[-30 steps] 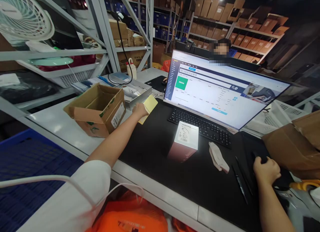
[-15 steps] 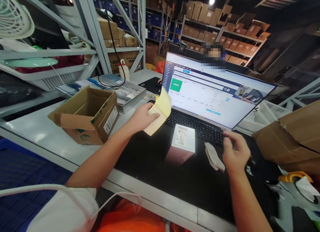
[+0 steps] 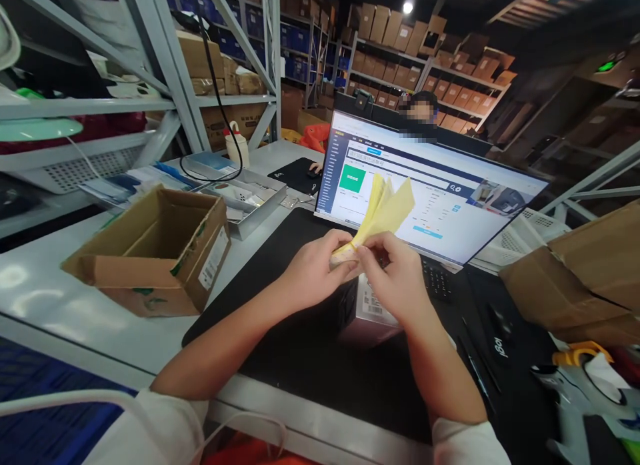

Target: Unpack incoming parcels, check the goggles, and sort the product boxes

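Observation:
Both hands meet over the desk mat in front of the monitor. My left hand [image 3: 320,268] is closed on the lower left part of a folded bunch of yellow sticker sheets [image 3: 383,208], whose free ends fan upward. My right hand [image 3: 397,271] pinches the same sheets at their lower right edge, thumb and fingers together. Below the hands a small white-and-pinkish box [image 3: 373,325] with a barcode label stands on the mat, partly covered by my right hand.
An open cardboard box [image 3: 150,278] stands at left beside a grey metal tray [image 3: 260,215]. The monitor [image 3: 400,165] and keyboard [image 3: 437,281] are ahead. A tape dispenser [image 3: 595,385] and slim pen-like tools [image 3: 475,365] lie right. A person [image 3: 425,108] is behind the monitor.
My right hand has moved left from beside the keyboard and taken hold of the sticker sheets. My left hand has carried them rightward over the small box, and the sheets now fan out.

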Motion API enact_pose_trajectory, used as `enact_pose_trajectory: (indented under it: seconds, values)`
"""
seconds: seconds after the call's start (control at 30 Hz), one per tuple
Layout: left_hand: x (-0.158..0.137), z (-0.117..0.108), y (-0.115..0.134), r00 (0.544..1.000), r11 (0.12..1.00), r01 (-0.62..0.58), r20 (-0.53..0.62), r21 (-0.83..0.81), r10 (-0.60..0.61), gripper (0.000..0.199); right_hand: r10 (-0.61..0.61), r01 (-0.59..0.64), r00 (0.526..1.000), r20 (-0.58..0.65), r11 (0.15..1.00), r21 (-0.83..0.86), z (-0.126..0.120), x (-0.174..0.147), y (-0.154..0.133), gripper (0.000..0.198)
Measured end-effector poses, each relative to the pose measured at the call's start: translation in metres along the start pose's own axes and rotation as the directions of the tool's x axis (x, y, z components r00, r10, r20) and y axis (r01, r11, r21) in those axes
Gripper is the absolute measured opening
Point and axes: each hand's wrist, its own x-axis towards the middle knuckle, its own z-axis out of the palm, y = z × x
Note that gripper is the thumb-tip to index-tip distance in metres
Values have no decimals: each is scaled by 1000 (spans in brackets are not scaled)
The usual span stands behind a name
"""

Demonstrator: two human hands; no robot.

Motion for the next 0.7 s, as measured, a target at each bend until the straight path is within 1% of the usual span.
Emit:
enact_pose_trajectory:
  seconds: [0.13, 0.23, 0.3, 0.4, 0.53, 0.7]
  values:
    - [0, 8, -1, 1000, 1000, -4, -6, -24, 4, 19, 64, -64, 998, 13, 997, 37, -5, -6, 0, 7]
    - [-2, 11, 1, 998, 998, -59, 0, 0, 59, 20, 99, -100, 995, 21, 994, 54, -7, -11, 3, 4]
    - [-3, 11, 2, 993, 993, -115, 23, 27, 114, 16, 108, -109, 994, 18, 992, 70, -7, -15, 5, 4]
    - [-5, 9, 4, 979, 977, -201, 49, 71, 198, 10, 96, -94, 995, -19, 991, 94, -5, -21, 7, 5]
    - [-7, 8, 6, 960, 952, -279, 60, 126, 274, 10, 67, -60, 996, -57, 992, 111, -3, -26, 8, 5]
    - [-11, 12, 6, 942, 928, -330, 0, 171, 335, 10, 64, -52, 993, -95, 991, 124, -1, -29, 8, 7]
